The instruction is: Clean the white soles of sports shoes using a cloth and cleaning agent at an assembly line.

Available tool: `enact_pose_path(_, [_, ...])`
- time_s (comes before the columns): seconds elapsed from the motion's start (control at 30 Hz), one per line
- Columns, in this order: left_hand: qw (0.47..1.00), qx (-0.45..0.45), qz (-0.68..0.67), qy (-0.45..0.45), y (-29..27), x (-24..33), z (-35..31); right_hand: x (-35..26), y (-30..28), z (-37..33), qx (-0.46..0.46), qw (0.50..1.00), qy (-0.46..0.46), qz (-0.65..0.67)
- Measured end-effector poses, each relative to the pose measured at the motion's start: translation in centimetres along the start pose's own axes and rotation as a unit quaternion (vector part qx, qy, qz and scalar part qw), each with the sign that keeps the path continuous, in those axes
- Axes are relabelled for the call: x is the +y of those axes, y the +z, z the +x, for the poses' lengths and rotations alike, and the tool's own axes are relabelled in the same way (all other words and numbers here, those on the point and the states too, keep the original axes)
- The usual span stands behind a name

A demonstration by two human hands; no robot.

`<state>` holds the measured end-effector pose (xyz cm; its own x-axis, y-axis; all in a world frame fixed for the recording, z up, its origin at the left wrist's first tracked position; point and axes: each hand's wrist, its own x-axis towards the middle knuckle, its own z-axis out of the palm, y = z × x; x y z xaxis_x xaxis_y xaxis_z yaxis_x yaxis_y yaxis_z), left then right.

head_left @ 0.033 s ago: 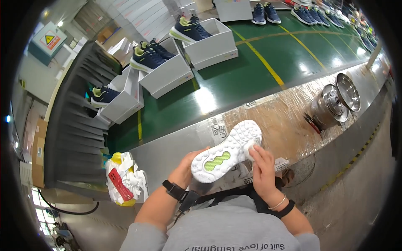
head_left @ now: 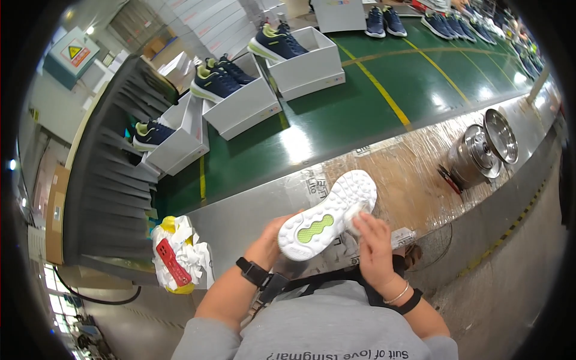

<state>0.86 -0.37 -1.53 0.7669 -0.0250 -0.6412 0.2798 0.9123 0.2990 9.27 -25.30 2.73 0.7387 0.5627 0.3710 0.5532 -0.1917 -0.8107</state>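
A shoe (head_left: 318, 219) is held sole up in front of me, above the near edge of the work surface. Its sole is white and knobbly, with a green mesh-patterned inset towards the heel. My left hand (head_left: 271, 241) grips the heel end; most of its fingers are hidden behind the shoe. Pinched in the fingers of my right hand (head_left: 375, 249) is a small white cloth (head_left: 355, 216), pressed against the side of the sole near the middle. The shoe's upper is out of sight.
Navy shoes (head_left: 219, 81) rest on open white boxes (head_left: 243, 108) along the green conveyor belt (head_left: 336, 114). A metal pot (head_left: 471, 159) and red-handled pliers (head_left: 449, 179) stand right. At left lies a red phone-shaped object (head_left: 173, 262) on white scraps (head_left: 195, 258).
My right hand and the cloth have shifted slightly left along the sole. The whole view has moved a little; my left hand keeps its grip on the shoe.
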Motion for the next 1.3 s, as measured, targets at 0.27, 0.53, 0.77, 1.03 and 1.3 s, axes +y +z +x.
enact_pose_path(0.27, [0.977,0.069,0.107,0.173,4.1,5.5,-3.3,-6.9,-0.1,4.2,-0.221,0.95,-0.182,0.127])
enact_pose_path(0.53, [0.715,0.162,0.455,0.506,5.9,27.4,-17.5,-4.8,1.4,5.5,-0.137,0.982,0.01,0.127])
enact_pose_path(0.77, [-0.072,0.464,0.755,0.459,6.8,41.0,-21.2,-5.8,4.2,8.9,-0.176,0.98,0.054,0.08])
enact_pose_path(1.03, [-0.223,0.525,0.775,0.273,0.6,51.7,-13.8,-4.3,5.1,11.9,-0.155,0.979,0.129,0.025])
enact_pose_path(1.3, [0.016,0.587,0.809,0.039,-2.3,52.1,-6.5,-1.4,5.8,14.4,-0.157,0.972,0.175,0.017])
